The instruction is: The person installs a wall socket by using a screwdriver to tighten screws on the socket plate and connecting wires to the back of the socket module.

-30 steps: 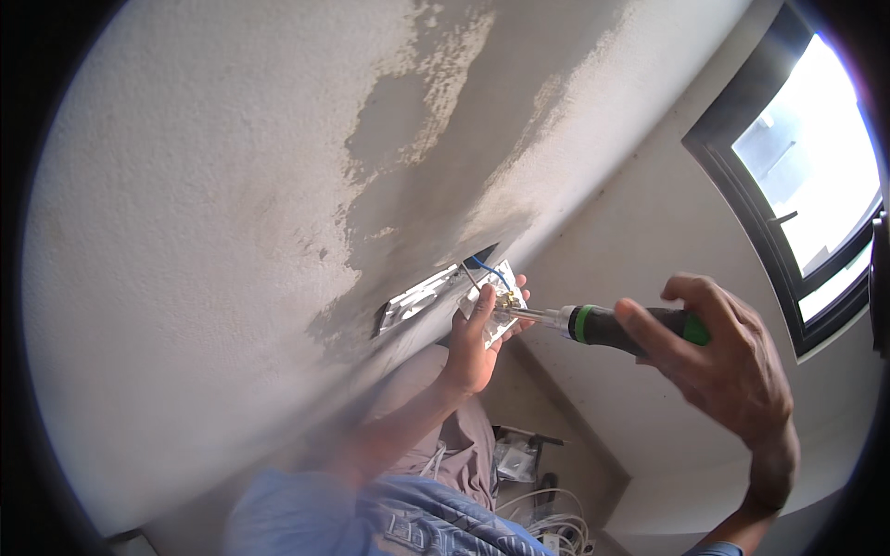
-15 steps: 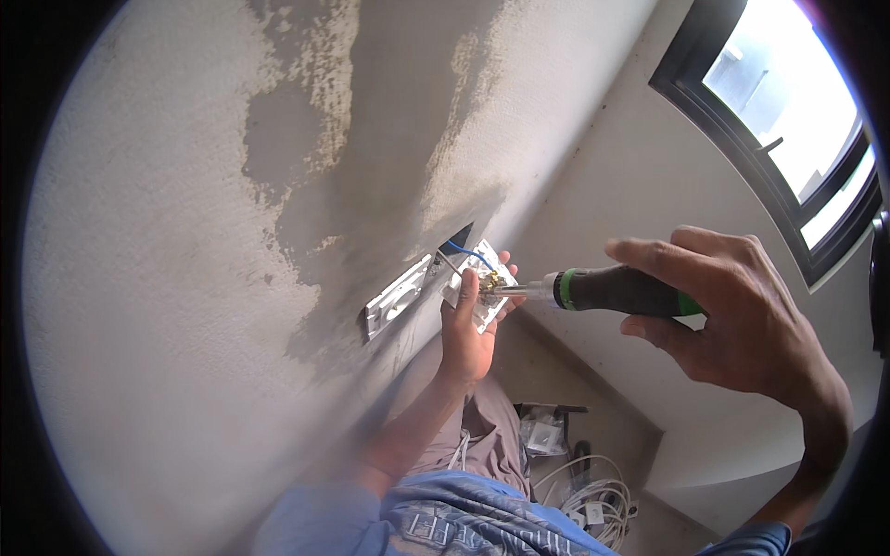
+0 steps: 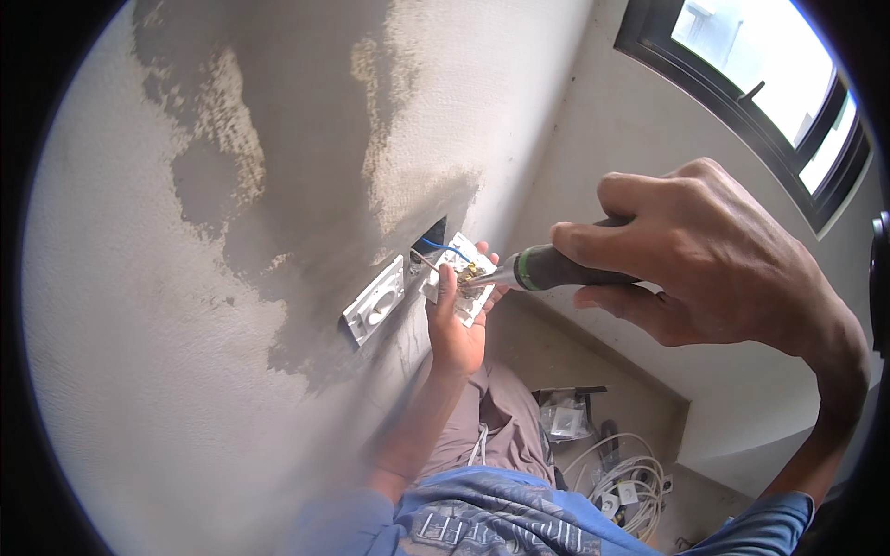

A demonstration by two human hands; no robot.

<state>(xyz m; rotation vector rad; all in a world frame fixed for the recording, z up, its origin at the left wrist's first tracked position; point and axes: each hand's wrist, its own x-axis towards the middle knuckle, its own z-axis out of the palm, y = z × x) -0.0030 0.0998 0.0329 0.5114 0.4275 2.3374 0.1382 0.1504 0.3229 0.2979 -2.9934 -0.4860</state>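
Note:
My left hand (image 3: 456, 345) grips a white wall socket (image 3: 474, 309), thumb on the near side and fingertips behind its edge. The socket's back, with its metal terminals, faces me. A blue wire (image 3: 445, 246) and a greyish wire (image 3: 422, 259) run to it from a dark recess (image 3: 433, 232) in the wall. My right hand (image 3: 700, 259) is closed around the handle of a screwdriver (image 3: 554, 267), black with a green band. Its metal shaft points left into the terminals; the exact tip contact is too small to tell.
A second white socket (image 3: 375, 304) sits in the wall, left of the recess. Grey patches mark the plaster wall (image 3: 306, 167). A dark-framed window (image 3: 732, 102) is at upper right. On the floor lie a coil of white cable (image 3: 640, 482) and a clear plastic packet (image 3: 565, 419).
My right hand has moved left along the screwdriver, and its fingers now wrap the handle more closely. The whole view has shifted slightly. My left hand keeps hold of the socket.

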